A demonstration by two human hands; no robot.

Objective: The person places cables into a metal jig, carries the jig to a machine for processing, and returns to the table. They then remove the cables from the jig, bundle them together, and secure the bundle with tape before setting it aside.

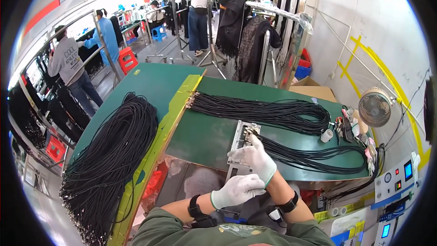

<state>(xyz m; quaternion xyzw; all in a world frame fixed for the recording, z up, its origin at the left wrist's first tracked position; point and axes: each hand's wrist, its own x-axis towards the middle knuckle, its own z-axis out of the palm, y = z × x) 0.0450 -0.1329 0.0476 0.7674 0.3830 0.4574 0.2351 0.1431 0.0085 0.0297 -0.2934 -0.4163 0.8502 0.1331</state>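
Just by the fingertips of our spread right hand (256,158), black cords (314,156) end at a metal frame (238,137); our left hand (237,191) curls its fingers (gripping anything, we cannot tell).

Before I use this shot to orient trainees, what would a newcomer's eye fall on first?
Probably the big heap of black cords sprawling over the left part of the green table. Next, near the centre, the white-gloved right hand beside a metal fixture, with the gloved left hand just below. The round fan by the right wall also stands out.
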